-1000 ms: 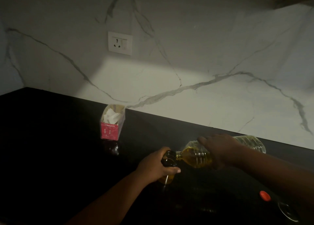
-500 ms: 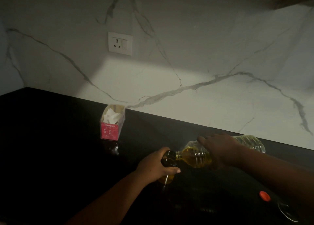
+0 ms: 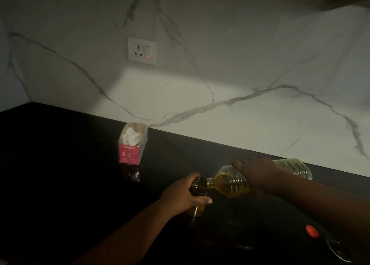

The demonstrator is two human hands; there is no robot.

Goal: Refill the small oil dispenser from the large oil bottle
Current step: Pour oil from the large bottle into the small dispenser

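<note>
The small oil dispenser point(image 3: 197, 188) stands on the black counter point(image 3: 60, 164), dark at its open mouth and yellow with oil at the base. My left hand point(image 3: 180, 197) is wrapped around its body. The large clear ribbed oil bottle point(image 3: 230, 182) lies almost level, tipped to the left, its open neck touching the dispenser's mouth. Yellow oil fills the neck end. My right hand point(image 3: 258, 174) grips the bottle's middle from above. The bottle's base point(image 3: 296, 167) sticks out past my hand, toward the wall.
A pink box point(image 3: 131, 147) with white paper in it stands at the back left near the marble wall. A red cap point(image 3: 312, 231) lies at the front right, beside a faint round glass rim point(image 3: 338, 251). A wall socket point(image 3: 141, 51) is above.
</note>
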